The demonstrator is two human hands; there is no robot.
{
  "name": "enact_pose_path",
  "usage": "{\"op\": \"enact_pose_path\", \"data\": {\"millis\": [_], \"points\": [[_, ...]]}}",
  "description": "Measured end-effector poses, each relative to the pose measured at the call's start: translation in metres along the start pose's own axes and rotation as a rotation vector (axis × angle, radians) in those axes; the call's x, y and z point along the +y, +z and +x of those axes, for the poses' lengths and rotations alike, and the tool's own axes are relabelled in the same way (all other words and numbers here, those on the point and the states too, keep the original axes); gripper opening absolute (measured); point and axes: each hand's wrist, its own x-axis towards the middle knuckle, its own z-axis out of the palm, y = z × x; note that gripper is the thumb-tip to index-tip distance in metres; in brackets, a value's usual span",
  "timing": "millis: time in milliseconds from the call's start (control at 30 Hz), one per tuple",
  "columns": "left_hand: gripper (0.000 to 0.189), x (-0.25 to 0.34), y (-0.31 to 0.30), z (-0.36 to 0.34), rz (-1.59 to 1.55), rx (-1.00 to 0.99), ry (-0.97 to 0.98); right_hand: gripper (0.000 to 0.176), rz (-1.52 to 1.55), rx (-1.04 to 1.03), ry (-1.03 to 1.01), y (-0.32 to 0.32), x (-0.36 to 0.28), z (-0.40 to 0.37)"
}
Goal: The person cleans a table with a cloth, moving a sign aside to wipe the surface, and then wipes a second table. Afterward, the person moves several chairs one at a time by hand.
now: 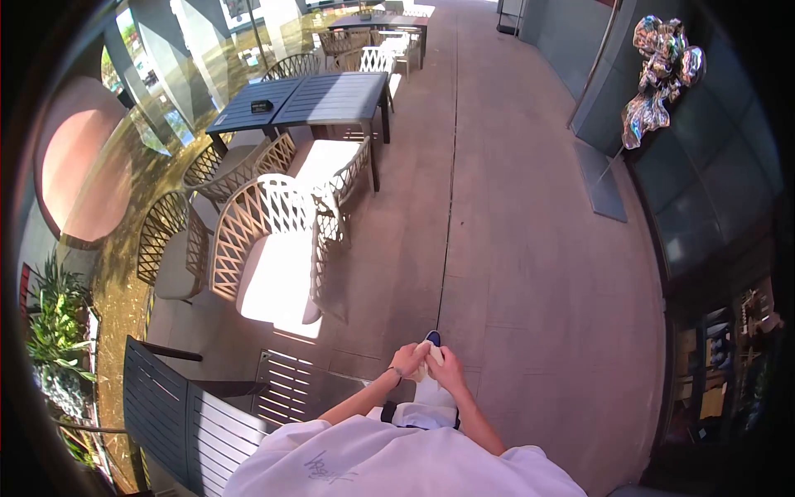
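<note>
My left hand point(407, 361), with a dark band at the wrist, is closed in front of my waist. Beside it, my right hand point(449, 370) is closed too, and the two nearly touch. Between them they grip a crumpled, pale cream piece that looks like a tissue point(436, 354); the fingers cover part of it. Just beyond the hands shows the dark blue toe of a shoe point(433, 337). Below them are white trousers and my white shirt point(397, 455).
A paved walkway point(530, 248) runs ahead. On the left stand woven chairs point(265, 240), a slatted dark table point(331, 99) and a nearer slatted table point(166, 414). At right, a shiny metallic sculpture point(658, 74) rises from a base plate point(602, 186) by the dark wall.
</note>
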Motion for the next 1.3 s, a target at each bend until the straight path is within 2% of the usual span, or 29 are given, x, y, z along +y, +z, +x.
{"op": "enact_pose_path", "data": {"millis": [33, 133, 267, 367, 433, 533, 567, 667, 767, 900, 1000, 1067, 1167, 1300], "points": [[0.057, 0.017, -0.010, 0.026, 0.052, -0.033, -0.033, 0.044, -0.009, -0.057, 0.054, -0.015, 0.000, 0.033], [0.065, 0.060, -0.047, 0.090, 0.126, 0.034, -0.030, 0.043, 0.036, -0.015, 0.071, -0.048, 0.012, 0.132], [0.062, 0.134, -0.109, 0.151, 0.259, -0.014, 0.028, 0.040, -0.020, -0.234, 0.070, -0.091, -0.034, 0.252], [0.059, 0.144, -0.146, 0.208, 0.069, 0.061, -0.048, 0.037, -0.049, -0.435, -0.032, -0.095, -0.076, 0.342], [0.055, 0.149, -0.168, 0.245, -0.034, 0.091, -0.098, 0.037, -0.100, -0.520, -0.100, -0.089, -0.089, 0.401], [0.050, 0.149, -0.196, 0.306, -0.525, 0.230, -0.100, 0.033, -0.112, -0.570, -0.237, -0.067, -0.111, 0.500], [0.046, 0.144, -0.210, 0.330, -0.443, 0.272, -0.108, 0.031, -0.111, -0.584, -0.277, -0.058, -0.117, 0.528], [0.048, 0.146, -0.245, 0.396, -0.333, 0.332, -0.058, 0.028, -0.127, -0.654, -0.299, -0.051, -0.165, 0.602], [0.052, 0.179, -0.286, 0.455, -0.172, 0.362, -0.122, 0.026, -0.209, -0.649, -0.277, -0.038, -0.206, 0.672], [0.055, 0.233, -0.324, 0.520, -0.218, 0.526, -0.071, 0.023, -0.272, -0.471, -0.504, -0.014, -0.219, 0.776], [0.056, 0.275, -0.361, 0.555, -0.198, 0.548, -0.101, 0.022, -0.126, -0.474, -0.354, 0.009, -0.238, 0.839], [0.057, 0.285, -0.370, 0.581, -0.185, 0.507, -0.128, 0.023, -0.123, -0.487, -0.407, 0.026, -0.237, 0.882], [0.058, 0.287, -0.380, 0.617, -0.152, 0.558, -0.178, 0.025, -0.183, -0.642, -0.343, 0.040, -0.267, 0.931], [0.053, 0.297, -0.399, 0.662, -0.116, 0.616, -0.297, 0.027, -0.146, -0.785, -0.476, 0.059, -0.279, 1.000]]}}
